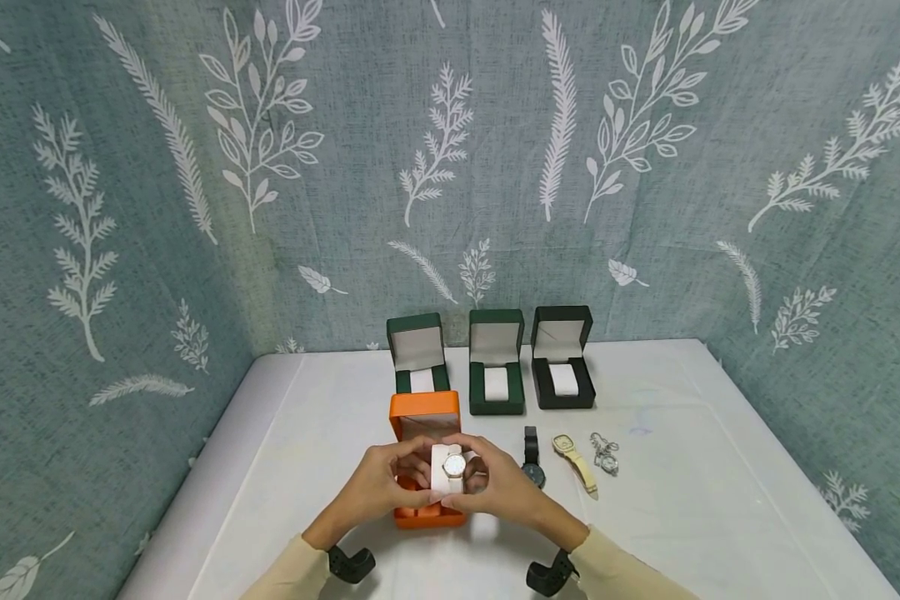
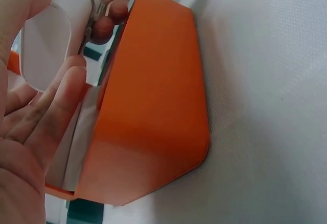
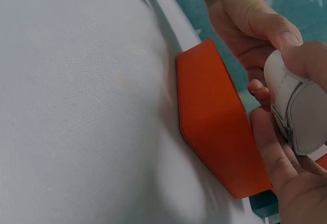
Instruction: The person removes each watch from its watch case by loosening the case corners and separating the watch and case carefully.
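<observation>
Between both hands, over the open orange watch box [image 1: 423,406], is a white watch cushion [image 1: 438,475] with a white-strapped, round-dial watch [image 1: 454,465] wrapped around it. My left hand [image 1: 384,479] pinches the cushion's left end between thumb and fingers. At the other end, my right hand [image 1: 504,482] holds cushion and watch by thumb and fingertips. In the left wrist view the flat oval end of the cushion [image 2: 46,45] shows. The right wrist view shows the strap [image 3: 285,94] running round the cushion beside its edge. Hands hide part of the box's inside.
Behind stand two open green watch boxes [image 1: 515,392] [image 1: 414,327] and an open black one [image 1: 585,390], each with a white cushion. To the right lie a black watch [image 1: 531,450], a gold watch [image 1: 576,465] and a silver chain-like watch [image 1: 606,457] on the white tablecloth [image 1: 682,500].
</observation>
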Demonstrator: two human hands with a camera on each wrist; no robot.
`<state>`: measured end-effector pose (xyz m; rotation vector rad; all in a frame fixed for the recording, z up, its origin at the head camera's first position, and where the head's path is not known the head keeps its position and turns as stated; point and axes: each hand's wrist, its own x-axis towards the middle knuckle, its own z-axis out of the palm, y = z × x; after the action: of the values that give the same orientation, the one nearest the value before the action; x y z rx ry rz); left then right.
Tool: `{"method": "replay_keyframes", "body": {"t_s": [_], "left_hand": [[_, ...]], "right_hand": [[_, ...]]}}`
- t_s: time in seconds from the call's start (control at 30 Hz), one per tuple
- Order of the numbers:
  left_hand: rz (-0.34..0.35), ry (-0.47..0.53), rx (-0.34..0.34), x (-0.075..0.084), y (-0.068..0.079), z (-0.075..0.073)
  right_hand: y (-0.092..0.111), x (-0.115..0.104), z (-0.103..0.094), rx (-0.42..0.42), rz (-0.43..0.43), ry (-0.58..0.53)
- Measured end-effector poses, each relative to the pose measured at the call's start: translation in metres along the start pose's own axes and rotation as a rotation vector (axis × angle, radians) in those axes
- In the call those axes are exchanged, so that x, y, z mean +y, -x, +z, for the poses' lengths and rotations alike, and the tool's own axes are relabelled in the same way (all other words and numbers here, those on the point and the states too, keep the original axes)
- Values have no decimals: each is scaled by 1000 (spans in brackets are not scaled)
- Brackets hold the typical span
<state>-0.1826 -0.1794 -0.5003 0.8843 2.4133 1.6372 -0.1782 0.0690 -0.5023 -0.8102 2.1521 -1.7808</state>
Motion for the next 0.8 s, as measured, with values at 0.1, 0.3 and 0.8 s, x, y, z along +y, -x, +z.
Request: {"method": "replay_keyframes", "body": {"t_s": [0.1, 0.3, 0.8], "left_hand": [[-5, 10, -8, 1, -1, 0], [-1, -2, -32, 2, -4, -1], [-37, 38, -9, 3, -2, 0]], "right_hand": [[0, 1, -1, 5, -3, 26], [0, -2, -3, -20, -6, 42], [1, 3, -5, -33, 34, -59]]}}
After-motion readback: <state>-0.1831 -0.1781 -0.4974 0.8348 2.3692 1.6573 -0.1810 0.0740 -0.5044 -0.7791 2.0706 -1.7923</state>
